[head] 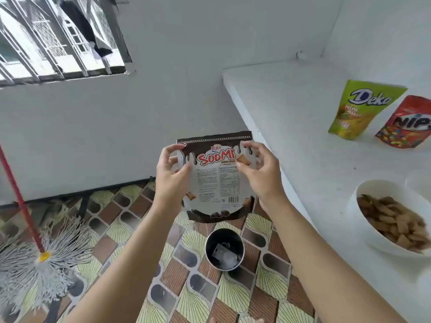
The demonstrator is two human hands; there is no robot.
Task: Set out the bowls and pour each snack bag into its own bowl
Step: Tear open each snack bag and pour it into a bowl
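Observation:
I hold a brown-and-white Soomi snack bag (215, 180) upright in front of me, above the floor and left of the counter. My left hand (171, 176) grips its left edge and my right hand (258, 173) grips its right edge. A white bowl (363, 220) full of brown pillow-shaped snacks sits on the white counter (291, 117) at the right. Further back on the counter stand a green Deka bag (359, 110) and a red Nips bag (405, 123), side by side. The rim of another white bowl (419, 183) shows at the right edge.
A dark round bin (224, 249) with clear wrappers inside stands on the patterned tile floor, below the bag. A mop with a red handle (30, 250) lies on the floor at left. A barred window (58, 38) is in the wall at upper left.

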